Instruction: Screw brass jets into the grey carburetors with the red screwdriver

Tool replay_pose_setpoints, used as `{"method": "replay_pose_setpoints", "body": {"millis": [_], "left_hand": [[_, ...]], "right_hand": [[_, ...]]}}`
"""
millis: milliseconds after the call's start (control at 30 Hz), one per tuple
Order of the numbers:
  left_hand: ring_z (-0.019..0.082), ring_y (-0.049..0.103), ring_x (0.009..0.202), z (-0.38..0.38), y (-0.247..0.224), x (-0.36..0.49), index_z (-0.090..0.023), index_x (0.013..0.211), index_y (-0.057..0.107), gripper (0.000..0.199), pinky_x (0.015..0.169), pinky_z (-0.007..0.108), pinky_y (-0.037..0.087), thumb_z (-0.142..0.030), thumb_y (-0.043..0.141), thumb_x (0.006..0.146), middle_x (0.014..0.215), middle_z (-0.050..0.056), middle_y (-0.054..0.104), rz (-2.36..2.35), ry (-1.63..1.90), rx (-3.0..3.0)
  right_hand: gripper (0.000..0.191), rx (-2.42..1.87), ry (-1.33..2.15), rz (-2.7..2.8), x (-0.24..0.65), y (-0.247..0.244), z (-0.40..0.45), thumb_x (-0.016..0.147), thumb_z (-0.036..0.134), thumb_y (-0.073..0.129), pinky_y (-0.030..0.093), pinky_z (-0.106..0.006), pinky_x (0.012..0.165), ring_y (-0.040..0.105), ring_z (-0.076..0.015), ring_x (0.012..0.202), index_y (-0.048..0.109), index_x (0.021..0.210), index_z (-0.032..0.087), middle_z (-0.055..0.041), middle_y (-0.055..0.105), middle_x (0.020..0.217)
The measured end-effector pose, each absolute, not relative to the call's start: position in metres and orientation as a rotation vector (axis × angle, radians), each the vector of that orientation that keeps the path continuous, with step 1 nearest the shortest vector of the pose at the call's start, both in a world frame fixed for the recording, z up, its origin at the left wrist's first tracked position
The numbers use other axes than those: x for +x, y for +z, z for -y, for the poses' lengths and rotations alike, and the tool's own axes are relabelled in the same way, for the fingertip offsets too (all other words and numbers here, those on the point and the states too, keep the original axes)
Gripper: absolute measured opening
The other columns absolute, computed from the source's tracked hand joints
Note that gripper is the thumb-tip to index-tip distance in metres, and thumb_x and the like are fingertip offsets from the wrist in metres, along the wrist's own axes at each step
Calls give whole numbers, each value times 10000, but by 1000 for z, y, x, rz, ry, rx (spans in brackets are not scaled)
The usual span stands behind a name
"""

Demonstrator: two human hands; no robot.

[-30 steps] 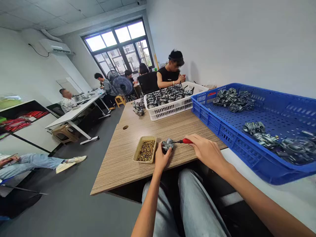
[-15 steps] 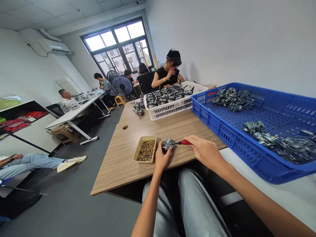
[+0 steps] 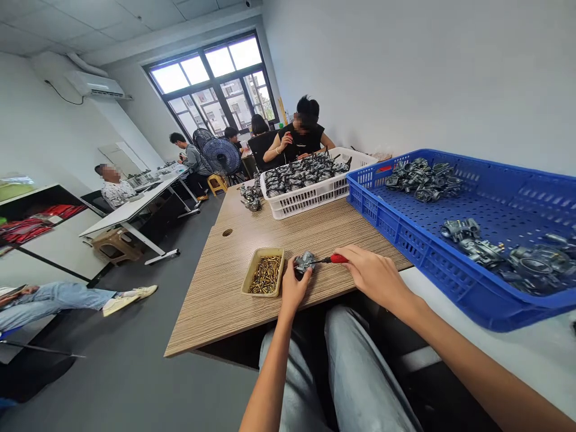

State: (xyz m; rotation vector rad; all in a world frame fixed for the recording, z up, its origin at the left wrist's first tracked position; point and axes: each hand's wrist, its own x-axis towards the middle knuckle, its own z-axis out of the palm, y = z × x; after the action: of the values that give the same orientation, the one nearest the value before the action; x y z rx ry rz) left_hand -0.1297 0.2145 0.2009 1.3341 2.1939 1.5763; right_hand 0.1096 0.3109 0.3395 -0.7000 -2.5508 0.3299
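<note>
My left hand (image 3: 294, 287) is closed around a small grey metal part (image 3: 305, 261) on the wood-grain table, near its front edge. My right hand (image 3: 369, 271) grips a screwdriver by its red handle (image 3: 338, 258). The dark shaft points left and its end meets the metal part; the exact contact spot is too small to make out. Just left of my left hand sits a beige tub (image 3: 245, 285) of small brass-coloured pieces.
A white basket (image 3: 310, 198) heaped with metal parts stands at the table's back. To the right is a blue crate (image 3: 387, 221) holding more parts. Behind the white basket sits a person (image 3: 300, 141). More people and a fan (image 3: 222, 157) are further back.
The person behind the white basket has lowered a hand from the face. The view has shifted slightly. My hands keep nearly the same pose on the part and the screwdriver.
</note>
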Motion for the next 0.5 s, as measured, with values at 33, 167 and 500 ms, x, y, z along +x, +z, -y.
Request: {"method": "replay_pose_setpoints", "body": {"millis": [33, 167, 500], "left_hand": [[276, 663, 1236, -214, 201, -130, -227, 1390, 551, 512, 1099, 439, 497, -436, 709, 950, 1332, 131, 707, -2196, 1572, 1332], [278, 671, 1227, -214, 202, -129, -230, 1388, 553, 508, 1085, 438, 505, -437, 708, 951, 1321, 133, 713, -2182, 1570, 1329], [262, 682, 1165, -214, 204, -129, -226, 1376, 543, 493, 1052, 409, 511, -443, 687, 957, 1269, 120, 721, -2197, 1548, 1338]], "right_hand": [[361, -700, 331, 2553, 110, 340, -311, 1055, 160, 465, 491, -281, 762, 731, -198, 1083, 665, 1319, 304, -5, 739, 1306], [342, -703, 334, 2556, 110, 340, -309, 1059, 174, 472, 487, -277, 762, 731, -195, 1071, 664, 1310, 305, -8, 743, 1284], [246, -728, 302, 2569, 112, 340, -309, 1073, 191, 501, 418, -289, 708, 743, -197, 1009, 654, 1243, 281, 4, 761, 1193]]}}
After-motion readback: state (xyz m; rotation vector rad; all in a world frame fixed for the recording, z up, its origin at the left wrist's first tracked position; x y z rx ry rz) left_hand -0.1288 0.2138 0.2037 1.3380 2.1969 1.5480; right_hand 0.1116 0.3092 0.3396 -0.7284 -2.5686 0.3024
